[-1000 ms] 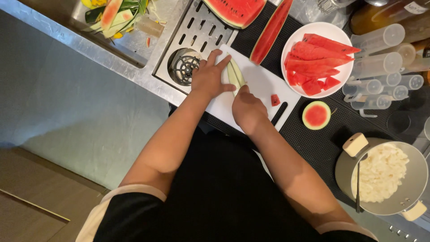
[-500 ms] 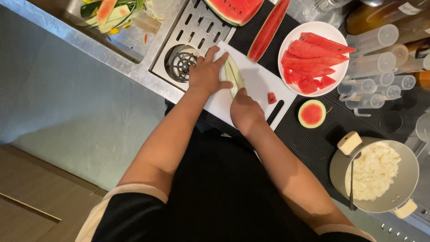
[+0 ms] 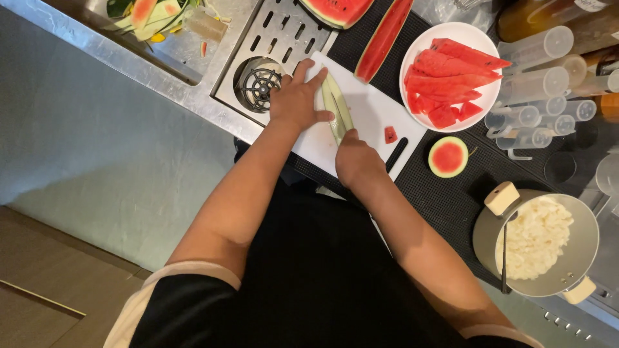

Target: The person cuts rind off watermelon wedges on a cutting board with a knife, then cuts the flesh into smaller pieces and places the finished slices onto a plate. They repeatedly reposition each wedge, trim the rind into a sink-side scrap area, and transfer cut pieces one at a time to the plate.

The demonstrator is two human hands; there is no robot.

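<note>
A pale green watermelon rind strip point(image 3: 336, 109) lies on the white cutting board point(image 3: 371, 113). My left hand point(image 3: 295, 100) presses flat against the rind's left side, fingers spread. My right hand point(image 3: 356, 161) is closed around a knife; its blade runs along the rind, and the handle is hidden in my fist. A small red melon scrap point(image 3: 390, 135) rests on the board to the right.
A white plate point(image 3: 412, 58) of peeled red watermelon slices sits right of the board. A long melon wedge point(image 3: 385, 38), a round rind end point(image 3: 448, 156), clear squeeze bottles point(image 3: 538, 84), a steel pot point(image 3: 538, 241) and a sink drain point(image 3: 261, 84) surround it.
Both hands stay on the rind and knife. The camera view has drifted slightly; the hands sit a little higher in the picture.
</note>
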